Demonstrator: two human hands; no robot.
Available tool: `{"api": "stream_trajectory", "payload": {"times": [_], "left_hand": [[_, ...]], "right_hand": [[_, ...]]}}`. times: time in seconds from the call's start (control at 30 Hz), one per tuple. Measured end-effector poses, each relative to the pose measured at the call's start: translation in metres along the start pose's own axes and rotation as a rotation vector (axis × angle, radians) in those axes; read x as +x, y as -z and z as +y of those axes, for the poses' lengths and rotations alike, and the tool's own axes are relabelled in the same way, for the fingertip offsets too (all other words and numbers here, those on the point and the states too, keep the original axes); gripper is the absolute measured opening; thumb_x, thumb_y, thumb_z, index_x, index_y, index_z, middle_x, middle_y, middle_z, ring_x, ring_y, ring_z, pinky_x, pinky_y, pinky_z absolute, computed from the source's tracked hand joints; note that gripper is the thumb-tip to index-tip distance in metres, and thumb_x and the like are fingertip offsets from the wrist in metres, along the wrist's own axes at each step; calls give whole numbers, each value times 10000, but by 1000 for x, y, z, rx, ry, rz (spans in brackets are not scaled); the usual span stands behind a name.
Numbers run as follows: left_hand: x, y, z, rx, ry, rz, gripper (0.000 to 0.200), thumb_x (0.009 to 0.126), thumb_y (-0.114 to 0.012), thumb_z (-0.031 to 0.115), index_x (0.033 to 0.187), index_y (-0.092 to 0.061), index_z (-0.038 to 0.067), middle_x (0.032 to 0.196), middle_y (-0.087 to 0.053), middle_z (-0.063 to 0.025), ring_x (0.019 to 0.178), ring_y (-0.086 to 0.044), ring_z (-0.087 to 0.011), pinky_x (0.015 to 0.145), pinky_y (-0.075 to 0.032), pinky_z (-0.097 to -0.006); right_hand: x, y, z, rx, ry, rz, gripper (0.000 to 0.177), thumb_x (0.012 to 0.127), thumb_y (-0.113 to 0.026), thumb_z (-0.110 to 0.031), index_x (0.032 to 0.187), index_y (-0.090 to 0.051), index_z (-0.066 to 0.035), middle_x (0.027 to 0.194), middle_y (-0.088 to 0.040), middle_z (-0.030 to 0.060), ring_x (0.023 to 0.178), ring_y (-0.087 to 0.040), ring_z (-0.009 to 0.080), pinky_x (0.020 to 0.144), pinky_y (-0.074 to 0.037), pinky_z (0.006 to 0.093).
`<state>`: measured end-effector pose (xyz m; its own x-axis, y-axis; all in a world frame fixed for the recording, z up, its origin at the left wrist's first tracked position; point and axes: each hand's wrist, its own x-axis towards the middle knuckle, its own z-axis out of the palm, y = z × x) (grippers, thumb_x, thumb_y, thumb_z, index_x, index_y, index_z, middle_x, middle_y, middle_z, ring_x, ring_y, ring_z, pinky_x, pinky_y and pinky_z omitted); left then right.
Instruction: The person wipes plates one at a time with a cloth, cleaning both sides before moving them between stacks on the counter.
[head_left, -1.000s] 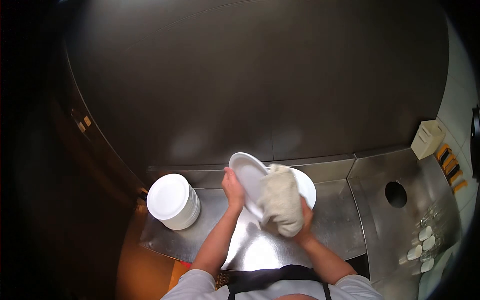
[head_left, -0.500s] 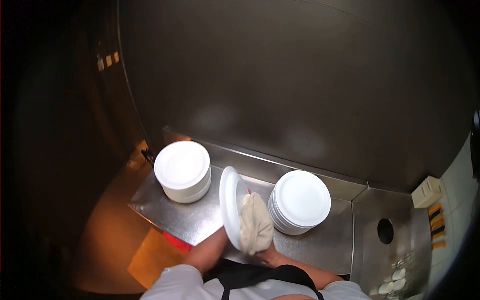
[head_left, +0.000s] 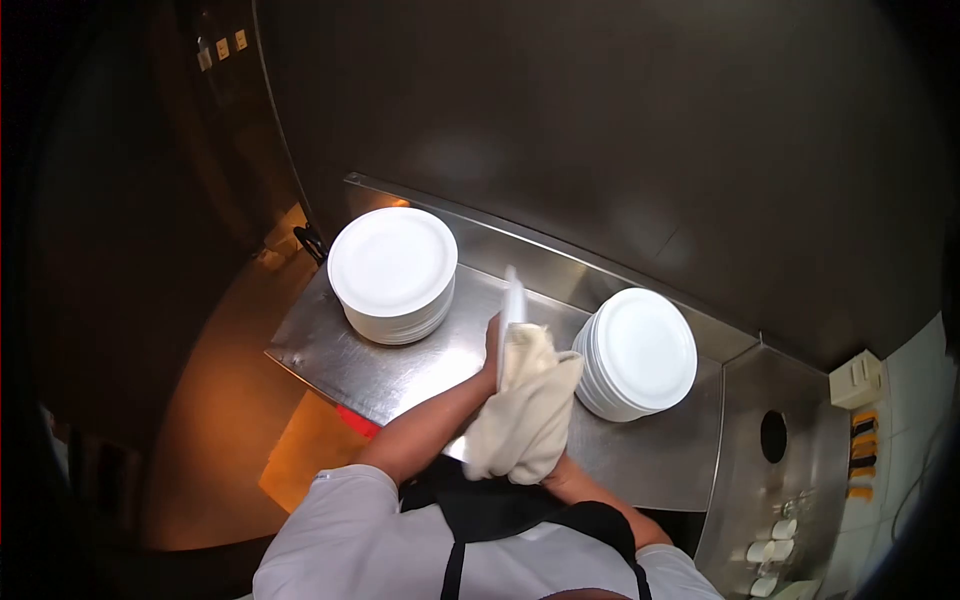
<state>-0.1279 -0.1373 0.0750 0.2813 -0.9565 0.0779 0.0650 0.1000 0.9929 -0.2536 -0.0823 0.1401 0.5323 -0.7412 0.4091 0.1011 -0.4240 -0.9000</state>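
Note:
A white plate (head_left: 514, 303), seen nearly edge-on, stands upright above the metal counter. On its left side my left hand (head_left: 493, 343) is closed on it, with most of the fingers hidden. A cream cloth (head_left: 525, 415) hangs in folds over the plate's right side. My right hand (head_left: 556, 472) is closed on the cloth from below, mostly covered by it. To the left is a tall stack of white plates (head_left: 392, 262). A second stack of white plates (head_left: 645, 350) stands to the right.
The steel counter (head_left: 640, 465) runs along a dark wall with a raised back ledge (head_left: 560, 250). At right, a counter section has a round hole (head_left: 774, 437) and several white cups (head_left: 770, 551). An orange panel (head_left: 312, 450) lies below the left edge.
The held plate has turned from a tilted face to nearly edge-on, and my left hand has moved up its side. The cloth hangs lower and looser. The camera view has shifted.

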Motion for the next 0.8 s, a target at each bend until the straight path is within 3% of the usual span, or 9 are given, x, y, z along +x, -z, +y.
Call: {"api": "stream_trajectory", "payload": {"times": [0.07,0.2,0.3,0.43,0.53,0.6,0.67,0.73,0.8], "left_hand": [[3,-10,-1,22,-49,87,641,1060,-382,539,885,-636,-23,756,-622,-216,709,-585,-277,719,-476,-431],[27,-17,18,155,-182,368,651,1056,-384,547,867,-635,-23,725,-611,-231,687,-581,-279,708,-475,-436],[63,14,54,288,-215,498,609,1033,-427,569,813,-593,26,684,-599,-214,644,-583,-354,655,-455,-483],[97,64,107,847,-308,500,592,947,-536,631,843,-606,52,746,-668,-237,770,-662,-451,660,-495,-547],[85,52,184,852,-355,307,516,899,-675,553,967,-653,42,812,-707,-222,813,-708,-391,713,-544,-479],[63,53,219,556,-627,79,650,817,-790,521,1194,-622,18,985,-739,-151,926,-728,-233,818,-565,-356],[44,61,222,-233,-502,-227,790,843,-817,338,1422,-418,-20,1259,-638,-176,1121,-646,-247,957,-530,-377],[30,57,175,27,-822,-88,722,900,-770,244,1442,-383,-36,1294,-604,-170,1129,-626,-224,989,-494,-334],[1,39,148,-40,-633,27,617,941,-706,146,1450,-403,-27,1229,-633,-137,1120,-618,-197,1005,-469,-315]], "right_hand": [[53,12,1,-314,283,-28,569,923,-689,-194,1443,-493,-71,1432,-519,182,1326,-507,327,1168,-344,394],[40,65,120,-318,75,-108,692,990,-589,-385,1536,-317,-58,1541,-386,122,1380,-415,244,1178,-309,406],[0,44,104,642,-44,95,627,973,-606,-326,1494,-386,-56,1450,-501,120,1306,-499,262,1110,-392,432],[18,77,51,-152,-148,245,551,890,-731,-103,1384,-505,-14,1293,-612,109,1185,-590,265,1012,-478,394],[67,85,38,282,-252,606,488,895,-727,-49,1339,-531,8,1264,-619,109,1153,-606,247,971,-510,353],[86,90,25,449,-172,732,456,913,-695,-21,1335,-528,16,1272,-614,110,1154,-606,242,967,-514,338],[90,98,18,656,-129,777,443,931,-656,4,1350,-513,22,1291,-604,108,1160,-604,240,974,-515,332],[93,91,18,740,-156,817,509,940,-647,-14,1409,-453,13,1372,-548,105,1211,-574,243,1020,-499,361],[92,96,29,723,-186,730,524,942,-634,4,1427,-436,5,1401,-525,106,1244,-551,240,1025,-490,361]]}}
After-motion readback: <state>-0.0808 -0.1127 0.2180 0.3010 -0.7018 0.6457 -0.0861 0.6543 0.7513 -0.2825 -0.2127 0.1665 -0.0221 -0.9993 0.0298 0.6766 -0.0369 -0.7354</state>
